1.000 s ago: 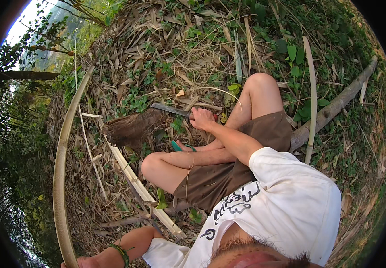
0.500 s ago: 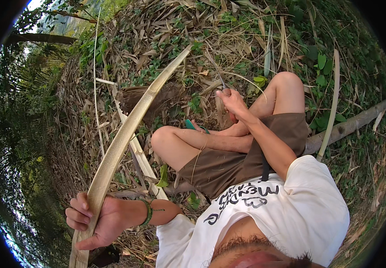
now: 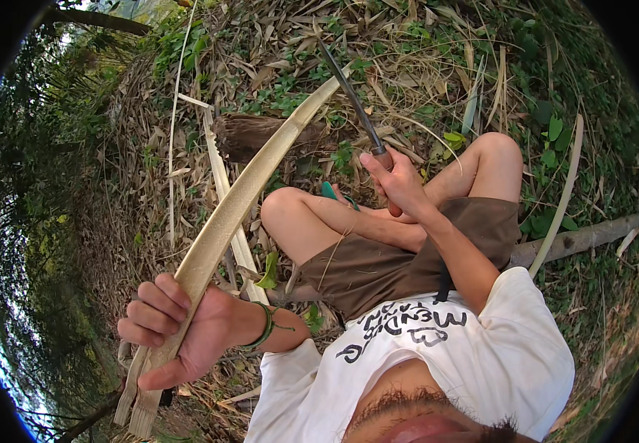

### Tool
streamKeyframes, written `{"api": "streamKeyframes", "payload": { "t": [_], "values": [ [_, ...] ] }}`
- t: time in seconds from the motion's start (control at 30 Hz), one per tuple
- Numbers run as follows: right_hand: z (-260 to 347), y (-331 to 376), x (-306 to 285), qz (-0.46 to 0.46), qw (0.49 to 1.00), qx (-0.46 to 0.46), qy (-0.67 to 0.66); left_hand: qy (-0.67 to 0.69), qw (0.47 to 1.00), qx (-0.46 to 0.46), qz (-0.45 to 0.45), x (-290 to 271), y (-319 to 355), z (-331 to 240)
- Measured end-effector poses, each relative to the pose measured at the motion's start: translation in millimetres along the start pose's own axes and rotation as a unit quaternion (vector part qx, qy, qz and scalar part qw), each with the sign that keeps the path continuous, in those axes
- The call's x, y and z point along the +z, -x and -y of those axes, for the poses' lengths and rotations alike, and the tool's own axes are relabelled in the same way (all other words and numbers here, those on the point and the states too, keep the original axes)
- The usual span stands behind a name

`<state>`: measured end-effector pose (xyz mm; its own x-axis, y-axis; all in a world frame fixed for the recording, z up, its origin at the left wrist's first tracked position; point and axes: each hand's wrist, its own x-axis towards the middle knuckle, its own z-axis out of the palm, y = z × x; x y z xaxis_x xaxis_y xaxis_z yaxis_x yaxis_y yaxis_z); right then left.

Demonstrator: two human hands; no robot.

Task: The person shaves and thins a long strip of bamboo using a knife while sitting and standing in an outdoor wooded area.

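The left hand (image 3: 194, 332) wraps the strip (image 3: 240, 199); the right hand (image 3: 402, 183) curls round the knife (image 3: 367, 128). Sound practice keeps the blade (image 3: 342, 80) clear of the legs (image 3: 319, 223).

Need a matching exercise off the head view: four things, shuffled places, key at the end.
1. Wide pale curved bamboo strip
2. Dark-bladed knife with a brown handle
3. Green cord bracelet
4. Short rough brown log

A. Worn on the left wrist
B. Gripped in the right hand
C. Lying on the leaf-littered ground
D. Gripped in the left hand

Pairs: 1-D, 2-B, 3-A, 4-C
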<state>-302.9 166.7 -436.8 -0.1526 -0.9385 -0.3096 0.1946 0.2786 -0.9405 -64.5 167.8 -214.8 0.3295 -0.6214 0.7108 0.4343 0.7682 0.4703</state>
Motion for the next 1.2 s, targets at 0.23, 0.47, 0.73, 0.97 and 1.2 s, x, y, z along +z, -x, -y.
{"api": "streamKeyframes", "payload": {
  "t": [0.23, 0.47, 0.73, 0.97, 1.2],
  "values": [
    [31.0, 18.6, 31.8, 0.066, 0.985, -0.106, 0.123, -0.022, 1.0, 0.012, 0.006, 14.7, 14.8, -0.7],
    [45.0, 58.5, 41.4, 0.153, 0.93, -0.261, 0.207, -0.122, 0.988, 0.047, -0.086, 33.7, 40.8, -5.3],
    [40.5, 27.2, 16.3, 0.095, 0.955, -0.114, 0.256, -0.133, 0.98, 0.037, -0.141, 35.7, 58.9, 3.5],
    [20.4, 15.3, 10.8, 0.086, 0.948, -0.145, 0.269, -0.137, 0.978, 0.025, -0.157, 42.2, 55.4, 0.6],
    [36.9, 29.7, 17.5, 0.155, 0.933, -0.219, 0.24, -0.139, 0.977, 0.03, -0.157, 39.3, 60.0, -0.2]
  ]
}}
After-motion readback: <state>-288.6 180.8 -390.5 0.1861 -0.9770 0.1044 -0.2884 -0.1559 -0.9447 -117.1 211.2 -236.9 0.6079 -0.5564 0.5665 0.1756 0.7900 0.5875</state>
